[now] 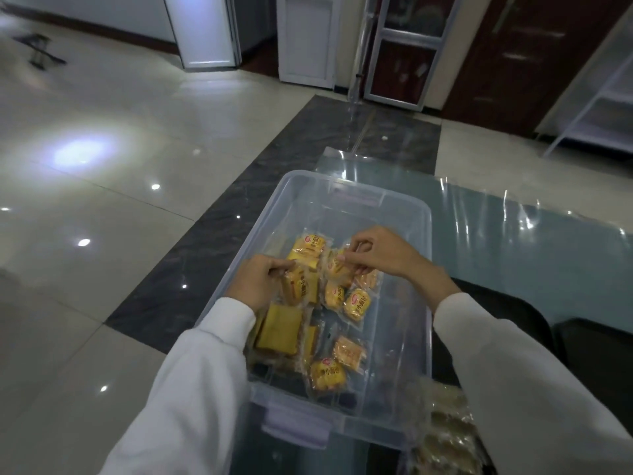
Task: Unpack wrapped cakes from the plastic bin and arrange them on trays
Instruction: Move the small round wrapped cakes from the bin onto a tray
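both hands in the bin, each on a wrapped cake

at the lower right of the frame a clear bag of brownish pieces (pixel 445 437) is seen, partly hidden by the right sleeve (pixel 513 371). the left sleeve (pixel 178 389) crosses the lower left. in the lower centre a clear plastic bin (pixel 419 303) is set on a glass table (pixel 513 234); loose wrapped cakes (pixel 329 375) in yellow and orange packets are scattered over its floor, mostly toward its left and middle. above the bin's left half the left hand (pixel 255 281) is seen with its fingers curled round a yellow wrapped cake (pixel 296 286), which is gripped at its edge. just to the right, at mid-frame, the right hand (pixel 376 252) is held with thumb and fingers pinched on the clear wrapper of a second wrapped cake (pixel 337 269). the two held packets are nearly touching. beyond the table, pale floor tiles (pixel 102 132) with light spots are shown at the left, a dark stone strip (pixel 274 159) runs up the middle, and white doors (pixel 305 39) and dark cabinets (pixel 513 56) stand along the top.
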Demonstrator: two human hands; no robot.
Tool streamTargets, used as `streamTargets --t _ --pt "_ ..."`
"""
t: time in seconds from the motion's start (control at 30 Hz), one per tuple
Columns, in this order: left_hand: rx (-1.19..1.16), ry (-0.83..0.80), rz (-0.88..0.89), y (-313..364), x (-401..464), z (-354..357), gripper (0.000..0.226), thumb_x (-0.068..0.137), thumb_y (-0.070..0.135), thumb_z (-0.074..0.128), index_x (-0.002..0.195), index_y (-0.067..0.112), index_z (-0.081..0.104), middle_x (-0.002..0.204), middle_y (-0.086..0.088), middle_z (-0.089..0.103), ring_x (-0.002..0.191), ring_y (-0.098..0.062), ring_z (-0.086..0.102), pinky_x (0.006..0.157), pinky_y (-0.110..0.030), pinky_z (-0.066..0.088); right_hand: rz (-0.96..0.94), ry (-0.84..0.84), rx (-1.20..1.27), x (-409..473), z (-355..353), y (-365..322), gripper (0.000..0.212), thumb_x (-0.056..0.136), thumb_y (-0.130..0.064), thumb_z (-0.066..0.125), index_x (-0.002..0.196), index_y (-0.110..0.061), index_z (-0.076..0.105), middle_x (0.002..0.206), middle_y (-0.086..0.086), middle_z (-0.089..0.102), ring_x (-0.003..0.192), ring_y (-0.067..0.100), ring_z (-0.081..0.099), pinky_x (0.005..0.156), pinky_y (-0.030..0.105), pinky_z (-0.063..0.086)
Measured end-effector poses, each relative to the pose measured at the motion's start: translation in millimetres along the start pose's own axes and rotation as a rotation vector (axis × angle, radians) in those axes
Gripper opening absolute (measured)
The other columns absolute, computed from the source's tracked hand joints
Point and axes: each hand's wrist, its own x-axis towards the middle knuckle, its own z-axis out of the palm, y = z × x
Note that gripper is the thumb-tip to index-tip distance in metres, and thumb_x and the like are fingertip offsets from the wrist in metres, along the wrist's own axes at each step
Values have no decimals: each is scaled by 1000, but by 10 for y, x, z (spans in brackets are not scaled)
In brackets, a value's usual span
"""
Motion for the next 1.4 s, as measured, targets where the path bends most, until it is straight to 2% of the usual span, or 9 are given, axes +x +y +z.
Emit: streamTargets --t 0.1,0.3,0.37,0.5,0.73,0.97,1.13,1.3,1.4 --pt "-25 34 -11 49 -88 -20 31 103 9 57 126 22 73 131 0 70 121 -19 63 111 -39 47 -55 94 -113 -199 -11 -42 14 88 -29 83 87 -16 76 76 -4 76 70 10 74 79 42 64" --pt "-147 218 -10 194 -354 -14 23 98 14 67 119 17 76 116 3 75 100 -6 62 97 -23 46 -158 151 -103 -608 9 -145 9 88 -28 82 92 -26 74 83 -12 75 74 -2 71 76 19 58" --pt "-177 279 -14 225 -400 7 20 97 9 68 113 15 78 108 2 77 94 -7 64 91 -19 45 -179 140 -30 -701 48 -167 8 89 -25 81 94 -23 75 86 -11 77 78 1 73 80 20 59" --pt "-307 300 -57 165 -426 60 26 97 0 63 100 18 81 97 5 74 92 -7 66 98 -30 51 -201 153 93 -835 173 -223 11 89 -20 80 99 -17 77 91 -7 78 84 6 75 85 25 61" --pt "-386 287 -81 75 -375 123 33 102 1 57 98 27 78 112 1 74 109 -17 66 98 -31 51 -208 169 248 -949 411 -274 8 90 -17 78 98 -19 77 94 -7 78 89 8 75 85 24 60" --pt "-617 279 -113 59 -330 131 29 103 4 55 117 16 77 117 2 74 108 -16 68 100 -35 56 -186 271 295 -945 560 -319 10 91 -18 78 100 -21 77 97 -8 78 92 8 74 88 27 60" --pt "-696 264 -35 42 -323 93 28 99 0 61 116 17 76 114 1 76 106 -15 72 96 -32 58 -96 202 257 -828 644 -303 13 90 -17 79 96 -27 74 96 -11 79 89 4 75 87 30 60" --pt "-695 234 0 50 -328 77 27 98 3 63 117 19 76 111 8 77 104 -11 72 91 -25 58 208 200 274 -637 694 -200 40 89 -11 79 123 -20 61 92 -1 78 87 13 75 87 38 60" --pt "-686 210 22 53 -334 82 26 97 6 65 117 19 76 111 9 77 105 -10 72 91 -26 58 341 180 375 -522 752 -115 28 88 -6 79 114 -13 70 104 6 77 94 21 75 90 41 62"
